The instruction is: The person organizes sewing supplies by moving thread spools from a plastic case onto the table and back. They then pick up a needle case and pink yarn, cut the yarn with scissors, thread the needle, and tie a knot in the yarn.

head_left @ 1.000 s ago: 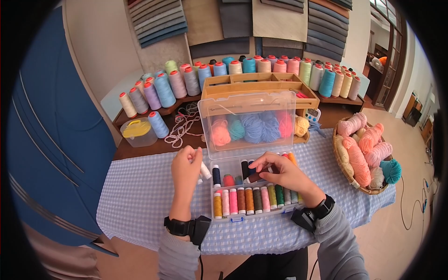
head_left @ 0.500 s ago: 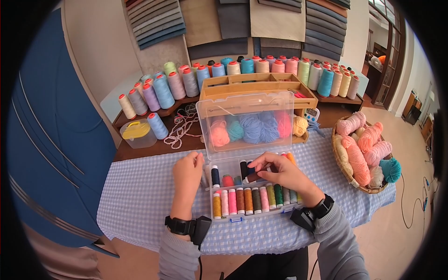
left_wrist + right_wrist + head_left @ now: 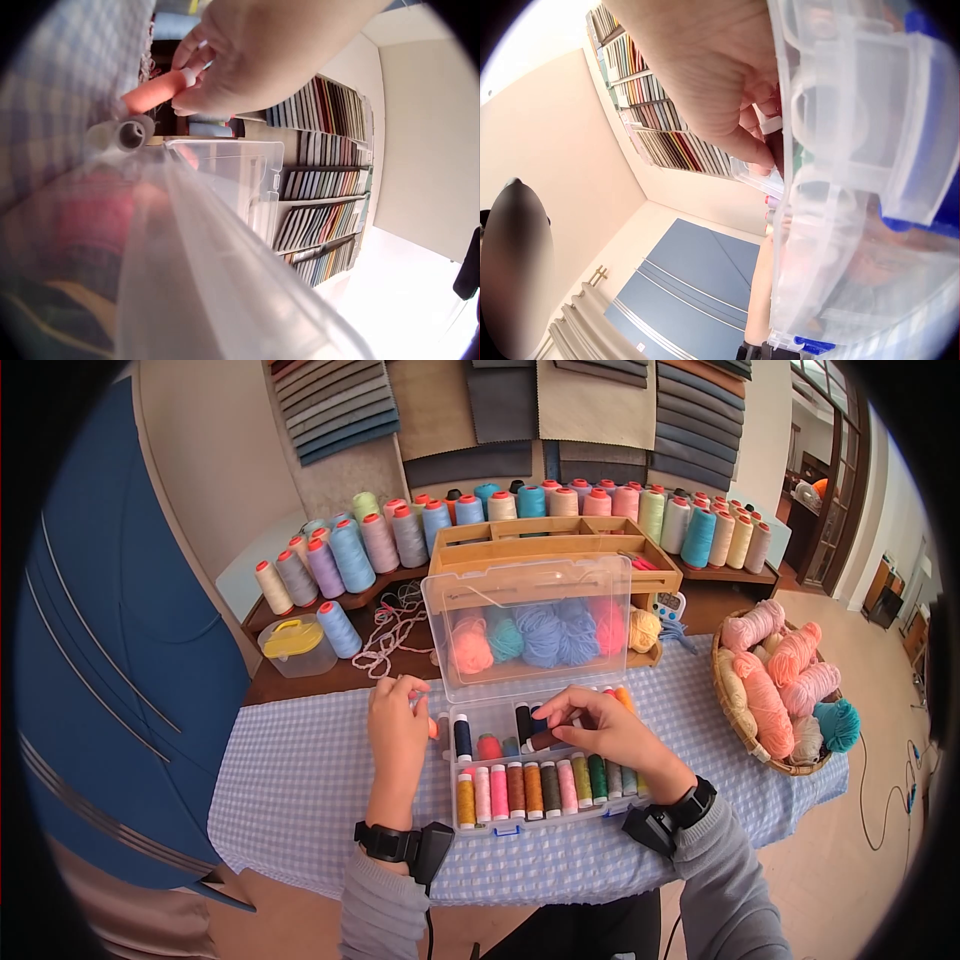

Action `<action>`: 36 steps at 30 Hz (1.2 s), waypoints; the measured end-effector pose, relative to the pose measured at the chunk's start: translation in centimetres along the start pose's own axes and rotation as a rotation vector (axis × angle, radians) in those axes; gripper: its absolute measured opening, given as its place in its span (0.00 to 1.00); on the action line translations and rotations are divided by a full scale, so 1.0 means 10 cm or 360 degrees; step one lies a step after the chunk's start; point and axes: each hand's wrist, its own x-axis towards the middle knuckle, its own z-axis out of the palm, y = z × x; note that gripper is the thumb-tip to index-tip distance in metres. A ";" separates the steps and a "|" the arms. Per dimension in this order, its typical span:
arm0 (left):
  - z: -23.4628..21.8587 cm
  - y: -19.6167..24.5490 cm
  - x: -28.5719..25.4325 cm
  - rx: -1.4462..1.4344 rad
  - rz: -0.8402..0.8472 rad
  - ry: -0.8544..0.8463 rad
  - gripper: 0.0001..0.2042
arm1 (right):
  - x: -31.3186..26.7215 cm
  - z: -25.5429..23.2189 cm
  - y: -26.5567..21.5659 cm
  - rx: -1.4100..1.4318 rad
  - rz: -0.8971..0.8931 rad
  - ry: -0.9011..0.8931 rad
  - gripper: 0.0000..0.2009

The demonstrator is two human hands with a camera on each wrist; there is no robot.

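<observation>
Right at the fingertips, our left hand [image 3: 398, 728] pinches a coral spool [image 3: 157, 91] by its white end, thumb against curled fingers, just outside the left side of the clear box [image 3: 540, 821]. Pale spools [image 3: 131, 135] lie close by the coral one's far end. Our right hand [image 3: 615, 732] pinches a dark brown spool [image 3: 543, 740] between thumb and fingers, holding it tilted over the box's back section. Beneath our hands, a row of many-coloured spools [image 3: 499, 792] fills the front section, and a navy spool [image 3: 462, 738] sits at the back left. The clear lid [image 3: 530, 582] stands raised, with yarn balls [image 3: 540, 635] showing through it. Farther out, we have the checked cloth [image 3: 300, 780] over the desk [image 3: 275, 685], a basket [image 3: 737, 710] of yarn to the right, and thread cones [image 3: 352, 555] lined up behind.
</observation>
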 end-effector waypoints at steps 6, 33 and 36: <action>-0.02 0.07 -0.01 -0.0234 -0.0073 -0.0051 0.09 | 0.00 0.01 0.00 0.0003 -0.0013 0.0003 0.12; 0.10 -0.14 -0.06 0.0027 0.0181 -0.0239 0.17 | 0.01 0.00 0.01 -0.0011 -0.0024 0.0006 0.12; 0.12 -0.13 -0.06 0.0069 0.0148 -0.0014 0.16 | 0.01 0.00 0.02 -0.0018 -0.0019 0.0003 0.12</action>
